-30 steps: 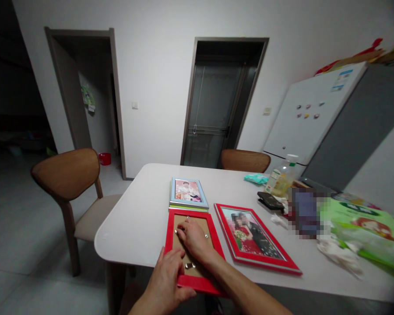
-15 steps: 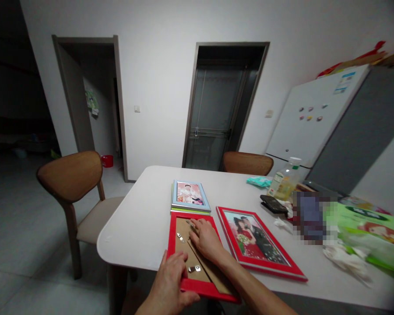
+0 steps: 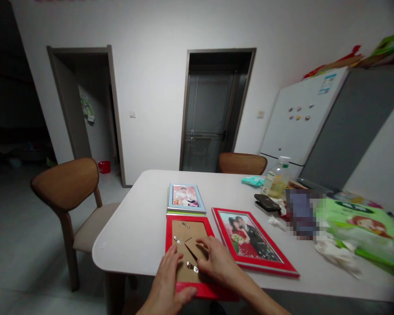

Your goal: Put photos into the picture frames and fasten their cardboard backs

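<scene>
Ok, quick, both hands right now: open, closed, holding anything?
Left hand: open, flat on the face-down red frame, gripping nothing.
Right hand: open, fingertips on the frame's brown backing board, nothing grasped.

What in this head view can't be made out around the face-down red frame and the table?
- Lower right of the face-down red frame: covered by the right hand.
- Its near left edge: under the left hand.
- Object beside the bottle: pixelated.
- Large red frame photo: faces blurred.
- Green frame under the blue frame: only an edge shows.
</scene>
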### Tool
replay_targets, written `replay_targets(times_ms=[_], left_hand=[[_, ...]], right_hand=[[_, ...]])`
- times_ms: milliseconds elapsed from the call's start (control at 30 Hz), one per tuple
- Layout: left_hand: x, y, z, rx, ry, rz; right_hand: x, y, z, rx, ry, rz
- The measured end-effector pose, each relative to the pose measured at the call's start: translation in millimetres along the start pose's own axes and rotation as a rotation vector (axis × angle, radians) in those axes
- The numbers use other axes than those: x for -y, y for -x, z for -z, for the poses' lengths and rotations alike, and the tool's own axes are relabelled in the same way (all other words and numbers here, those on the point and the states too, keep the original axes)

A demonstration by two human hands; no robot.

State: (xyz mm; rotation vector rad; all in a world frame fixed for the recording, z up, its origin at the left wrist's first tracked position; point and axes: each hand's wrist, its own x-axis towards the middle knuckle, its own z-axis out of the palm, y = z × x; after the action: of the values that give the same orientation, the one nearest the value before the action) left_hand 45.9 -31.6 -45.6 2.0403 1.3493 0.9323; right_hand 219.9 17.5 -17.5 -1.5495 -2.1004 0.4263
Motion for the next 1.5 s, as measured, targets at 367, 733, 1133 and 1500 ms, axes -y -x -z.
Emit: replay_targets(times_ms=[367, 733, 1133, 1500], left_hand=[[-10, -33, 22.7, -0.272, 0.655, 0.265], [47, -25, 99.7, -0.277, 0.594, 0.518], [41, -24, 88.5, -0.242, -0.083, 0.279], [-73, -31, 3.6, -0.067, -0.105, -0.301]], right_hand=[[36, -1, 24, -0.079, -0.108, 0.139], [-33, -15, 18, -0.019, 0.247, -0.126], [-22, -22, 18, -0.108, -0.470, -0.350], [20, -8, 45, -0.114, -1.238, -0.307]])
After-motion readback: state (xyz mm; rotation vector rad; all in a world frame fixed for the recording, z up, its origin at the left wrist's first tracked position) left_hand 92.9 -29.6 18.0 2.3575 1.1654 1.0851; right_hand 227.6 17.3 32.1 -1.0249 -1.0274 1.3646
